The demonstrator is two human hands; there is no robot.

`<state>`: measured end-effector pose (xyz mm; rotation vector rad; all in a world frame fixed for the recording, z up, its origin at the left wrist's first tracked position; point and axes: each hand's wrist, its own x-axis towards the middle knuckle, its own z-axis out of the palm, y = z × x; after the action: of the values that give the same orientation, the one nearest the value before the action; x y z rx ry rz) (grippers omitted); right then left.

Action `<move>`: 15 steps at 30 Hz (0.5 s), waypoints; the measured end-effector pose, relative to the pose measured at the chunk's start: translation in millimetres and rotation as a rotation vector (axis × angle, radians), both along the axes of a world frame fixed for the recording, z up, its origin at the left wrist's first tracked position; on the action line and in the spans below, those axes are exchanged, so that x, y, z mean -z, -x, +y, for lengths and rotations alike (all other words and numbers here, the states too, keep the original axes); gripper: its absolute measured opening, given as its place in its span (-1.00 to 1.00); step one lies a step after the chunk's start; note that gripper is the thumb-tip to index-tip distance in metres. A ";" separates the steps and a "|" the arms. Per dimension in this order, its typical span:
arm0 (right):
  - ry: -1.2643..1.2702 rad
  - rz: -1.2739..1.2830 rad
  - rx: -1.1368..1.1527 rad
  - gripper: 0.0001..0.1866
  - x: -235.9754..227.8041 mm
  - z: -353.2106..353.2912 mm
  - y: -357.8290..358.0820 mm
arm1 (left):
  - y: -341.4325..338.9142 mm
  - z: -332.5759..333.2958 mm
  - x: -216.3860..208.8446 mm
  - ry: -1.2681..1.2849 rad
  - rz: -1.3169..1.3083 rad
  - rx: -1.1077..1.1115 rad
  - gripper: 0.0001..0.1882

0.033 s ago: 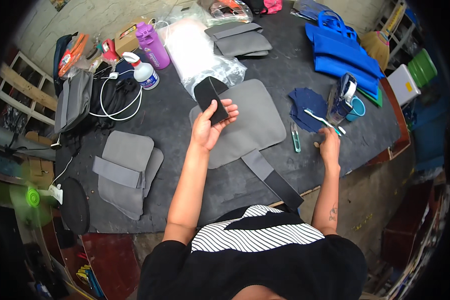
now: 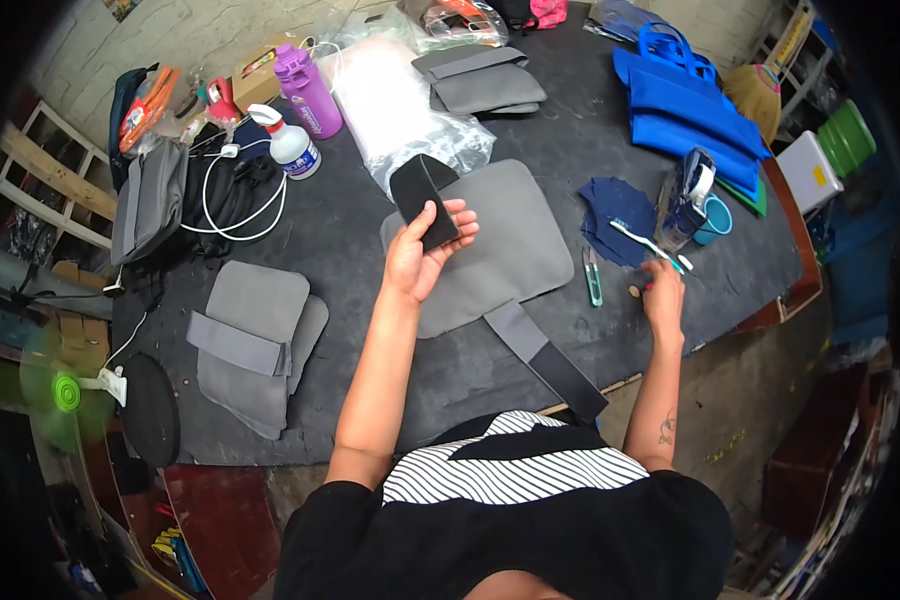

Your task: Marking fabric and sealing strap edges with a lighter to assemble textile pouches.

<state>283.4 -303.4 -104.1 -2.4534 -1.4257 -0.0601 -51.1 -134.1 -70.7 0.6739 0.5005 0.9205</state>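
Observation:
My left hand [image 2: 422, 258] is raised over the dark table [image 2: 360, 380] and holds a black rectangular pad [image 2: 422, 203] by its lower end. Under it lies a grey fabric panel [image 2: 515, 250] with a grey and black strap [image 2: 548, 358] running toward my body. My right hand [image 2: 662, 292] rests on the table at the right, fingertips by the end of a white brush-like tool [image 2: 642, 241] and a small round piece [image 2: 632, 291]. Whether its fingers pinch anything is unclear. Teal snips [image 2: 593, 275] lie just left of it, next to navy fabric [image 2: 610, 205].
Folded grey pieces lie at the left [image 2: 255, 340] and at the back [image 2: 485, 85]. A purple bottle [image 2: 308, 90], spray bottle [image 2: 288, 147], white cable [image 2: 232, 200] and plastic bag [image 2: 400, 105] stand behind. Blue bags [image 2: 685, 100] and a teal cup [image 2: 715, 220] are at the right. A green fan [image 2: 65, 392] is at the left.

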 end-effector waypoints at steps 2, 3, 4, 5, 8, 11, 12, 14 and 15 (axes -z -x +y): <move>-0.002 -0.039 -0.041 -0.70 19.4 -7.6 -17.9 | 0.3 -1.4 -0.5 0.000 -0.001 0.002 -0.54; -0.006 -0.038 -0.040 -0.70 22.3 -10.3 -24.4 | -0.7 -0.8 -0.5 0.005 -0.003 0.011 -0.55; -0.045 -0.004 -0.126 -0.72 23.9 -13.8 -31.5 | -2.5 1.2 0.8 0.001 -0.002 0.013 -0.55; -0.082 0.030 -0.211 -0.74 19.5 -17.3 -32.5 | -3.8 2.1 3.3 -0.002 -0.029 0.040 -0.54; -0.078 0.068 -0.147 -0.80 9.3 -20.1 -36.7 | -12.0 3.1 8.0 -0.003 -0.071 0.086 -0.54; -0.182 0.257 -0.085 -0.75 11.9 -7.1 -17.2 | -22.0 0.3 5.7 0.010 -0.049 0.080 -0.55; -0.340 0.433 -0.103 -0.73 13.5 2.5 -4.3 | -25.0 0.2 4.0 0.027 -0.009 0.051 -0.56; -0.469 0.700 -0.160 -0.71 -5.0 25.3 50.9 | -28.4 1.0 4.8 0.041 -0.007 0.030 -0.58; -0.487 0.735 -0.250 -0.68 -4.1 38.8 72.1 | -31.3 3.1 5.4 0.024 -0.012 0.043 -0.59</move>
<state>211.2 -264.6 -100.0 -1.6299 -1.1773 0.4466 -19.8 -131.0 -76.1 0.6544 0.4842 0.8768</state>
